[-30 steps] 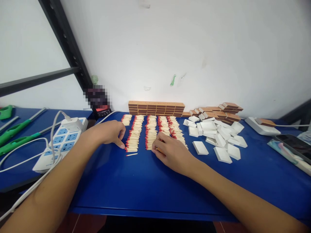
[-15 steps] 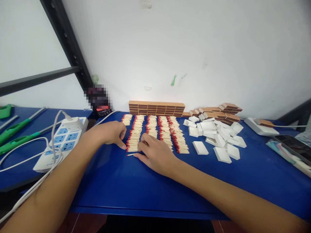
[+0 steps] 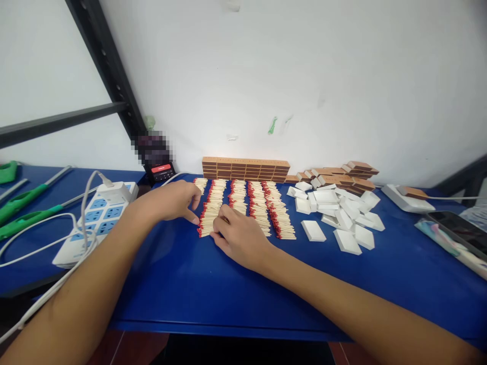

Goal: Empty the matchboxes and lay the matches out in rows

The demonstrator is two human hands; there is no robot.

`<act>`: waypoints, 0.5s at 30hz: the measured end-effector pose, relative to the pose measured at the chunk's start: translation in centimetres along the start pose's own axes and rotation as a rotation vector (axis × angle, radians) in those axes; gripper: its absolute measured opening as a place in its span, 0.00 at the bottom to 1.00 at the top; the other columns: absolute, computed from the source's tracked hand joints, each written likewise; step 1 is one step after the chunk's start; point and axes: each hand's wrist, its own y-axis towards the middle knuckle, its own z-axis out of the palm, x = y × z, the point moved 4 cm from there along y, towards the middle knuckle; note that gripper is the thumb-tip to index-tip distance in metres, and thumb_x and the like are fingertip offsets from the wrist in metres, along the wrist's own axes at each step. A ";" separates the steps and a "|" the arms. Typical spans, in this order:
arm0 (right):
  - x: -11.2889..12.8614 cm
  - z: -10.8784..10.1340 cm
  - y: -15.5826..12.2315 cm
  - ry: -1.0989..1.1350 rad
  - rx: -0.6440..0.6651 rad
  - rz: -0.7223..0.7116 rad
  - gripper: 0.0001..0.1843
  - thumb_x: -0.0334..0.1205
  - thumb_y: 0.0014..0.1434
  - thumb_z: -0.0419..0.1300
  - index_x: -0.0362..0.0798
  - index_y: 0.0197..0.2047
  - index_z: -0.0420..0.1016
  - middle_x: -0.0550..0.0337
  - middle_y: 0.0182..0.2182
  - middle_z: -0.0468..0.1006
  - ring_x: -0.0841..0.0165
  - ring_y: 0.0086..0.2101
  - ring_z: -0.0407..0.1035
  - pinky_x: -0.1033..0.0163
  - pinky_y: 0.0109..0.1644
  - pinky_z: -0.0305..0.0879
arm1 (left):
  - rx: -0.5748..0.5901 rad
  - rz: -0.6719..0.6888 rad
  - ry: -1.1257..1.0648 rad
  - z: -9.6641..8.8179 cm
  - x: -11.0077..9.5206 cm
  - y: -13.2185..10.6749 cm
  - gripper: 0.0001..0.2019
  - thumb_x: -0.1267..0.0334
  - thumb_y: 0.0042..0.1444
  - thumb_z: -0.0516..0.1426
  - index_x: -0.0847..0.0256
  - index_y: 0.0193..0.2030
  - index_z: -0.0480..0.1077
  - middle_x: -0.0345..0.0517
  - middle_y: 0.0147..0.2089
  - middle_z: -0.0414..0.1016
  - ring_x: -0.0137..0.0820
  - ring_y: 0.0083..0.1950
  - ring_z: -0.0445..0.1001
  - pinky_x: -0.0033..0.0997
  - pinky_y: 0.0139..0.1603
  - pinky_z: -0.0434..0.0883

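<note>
Several columns of red-headed matches [image 3: 216, 203] lie side by side on the blue table [image 3: 213, 294]. My left hand [image 3: 178, 202] is at the left of these columns, its thumb and fingers apart, with the thumb tip by the match heads at the near end. It holds nothing. My right hand [image 3: 239, 235] is over the near part of the columns, thumb and forefinger pinched at the tail end of a match [image 3: 205, 235] at the bottom of one column. Its palm hides part of the matches beneath.
Stacked brown matchbox sleeves [image 3: 245, 170] stand against the wall, with more sleeves [image 3: 338, 177] piled to their right. White inner trays [image 3: 348, 241] lie heaped at the right. A power strip [image 3: 95, 220], green-handled lighters [image 3: 28, 223] and a phone [image 3: 160, 170] are at the left.
The loose match below the column has been pushed up against its near end. Both hands have shifted slightly away from me, up along the columns.
</note>
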 end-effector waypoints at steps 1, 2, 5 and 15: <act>0.0 0.0 0.0 -0.001 -0.003 0.000 0.08 0.38 0.72 0.59 0.45 0.45 0.78 0.51 0.47 0.74 0.65 0.39 0.70 0.60 0.34 0.60 | -0.020 0.016 -0.002 0.0 0.0 0.1 0.11 0.58 0.49 0.71 0.57 0.34 0.75 0.39 0.32 0.76 0.33 0.31 0.72 0.32 0.29 0.60; 0.0 0.1 0.0 -0.002 -0.007 0.000 0.08 0.38 0.72 0.59 0.45 0.45 0.78 0.51 0.47 0.74 0.65 0.39 0.69 0.60 0.33 0.60 | -0.043 0.034 0.001 0.0 0.0 0.3 0.10 0.58 0.51 0.70 0.57 0.35 0.76 0.39 0.32 0.77 0.33 0.31 0.73 0.32 0.30 0.61; -0.1 0.2 0.1 -0.005 -0.022 0.006 0.08 0.38 0.72 0.59 0.45 0.45 0.78 0.51 0.47 0.74 0.65 0.39 0.69 0.60 0.34 0.60 | -0.118 0.086 0.023 0.5 0.5 1.2 0.06 0.60 0.56 0.66 0.57 0.39 0.79 0.42 0.34 0.80 0.35 0.34 0.76 0.32 0.33 0.63; 0.1 0.5 0.0 -0.002 -0.052 -0.006 0.09 0.38 0.73 0.57 0.44 0.44 0.78 0.50 0.46 0.75 0.65 0.39 0.69 0.60 0.33 0.61 | -0.326 0.248 0.105 2.0 -0.3 2.6 0.08 0.65 0.64 0.59 0.57 0.41 0.81 0.49 0.45 0.82 0.40 0.47 0.79 0.35 0.46 0.68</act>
